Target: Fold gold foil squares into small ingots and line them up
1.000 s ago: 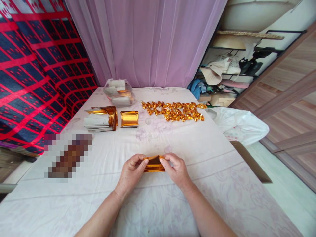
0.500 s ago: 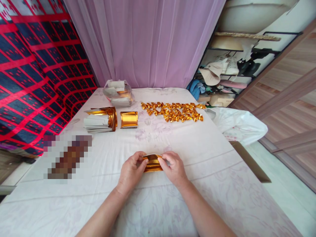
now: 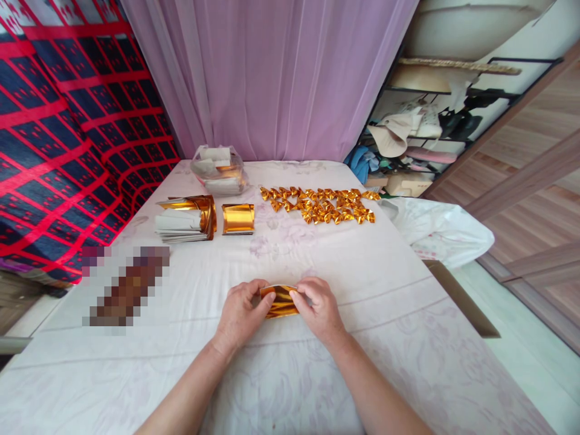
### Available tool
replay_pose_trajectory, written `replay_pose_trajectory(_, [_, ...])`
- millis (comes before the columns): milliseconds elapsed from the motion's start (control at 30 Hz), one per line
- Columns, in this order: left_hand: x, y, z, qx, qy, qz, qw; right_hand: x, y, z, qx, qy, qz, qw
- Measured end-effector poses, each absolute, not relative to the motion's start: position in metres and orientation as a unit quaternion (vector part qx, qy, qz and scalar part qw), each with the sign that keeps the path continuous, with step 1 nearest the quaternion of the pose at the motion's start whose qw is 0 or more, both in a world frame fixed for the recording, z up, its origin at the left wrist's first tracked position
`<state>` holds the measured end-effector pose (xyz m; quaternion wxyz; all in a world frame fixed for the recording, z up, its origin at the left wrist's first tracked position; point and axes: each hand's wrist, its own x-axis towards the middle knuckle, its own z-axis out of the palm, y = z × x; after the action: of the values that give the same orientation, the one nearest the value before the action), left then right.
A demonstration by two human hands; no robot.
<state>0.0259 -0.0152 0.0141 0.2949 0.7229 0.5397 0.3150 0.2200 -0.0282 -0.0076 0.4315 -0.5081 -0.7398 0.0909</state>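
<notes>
Between my two hands is a sheet of gold foil paper [image 3: 283,305], its far edge curled up and its shiny side facing me. My left hand [image 3: 244,308] pinches its left end between thumb and fingers. At the right end my right hand [image 3: 319,305] grips it the same way. Farther off lies a small stack of gold foil paper [image 3: 238,219], beside a larger bundle of foil sheets [image 3: 185,219] with pale backs. Several folded gold foil pieces [image 3: 335,206] are laid out in rows at the back right.
A clear plastic bag [image 3: 220,171] of more paper stands at the back left of the cloth-covered table [image 3: 190,374]. A blurred-out patch [image 3: 129,287] covers something at left. Beyond the right edge are a white bag [image 3: 444,232] and a shelf rack [image 3: 421,90]; a purple curtain [image 3: 272,78] hangs behind.
My thumbs have pressed further into the gold foil paper, and creases now show across its near part. My left hand has shifted slightly right. The view has moved a little.
</notes>
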Motion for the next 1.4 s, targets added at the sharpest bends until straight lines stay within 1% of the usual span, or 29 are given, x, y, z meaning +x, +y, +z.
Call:
replay_pose_trajectory(167, [0.025, -0.013, 0.013, 0.735, 0.536, 0.323, 0.261, 0.219, -0.029, -0.008, -0.499, -0.747, 0.093, 0.429])
replay_pose_trajectory(467, [0.026, -0.011, 0.011, 0.739, 0.545, 0.31, 0.244, 0.219, -0.027, -0.01, -0.519, -0.737, 0.089, 0.423])
replay_pose_trajectory(1033, [0.027, -0.012, 0.006, 0.747, 0.542, 0.302, 0.239, 0.218, -0.028, -0.01, -0.52, -0.725, 0.11, 0.439])
replay_pose_trajectory(1167, [0.028, -0.012, 0.006, 0.766, 0.554, 0.268, 0.183, 0.215, -0.027, -0.011, -0.534, -0.726, 0.087, 0.425])
replay_pose_trajectory(1400, [0.036, -0.012, 0.01, 0.802, 0.559, 0.195, 0.08, 0.211, -0.026, -0.014, -0.594, -0.718, 0.046, 0.361])
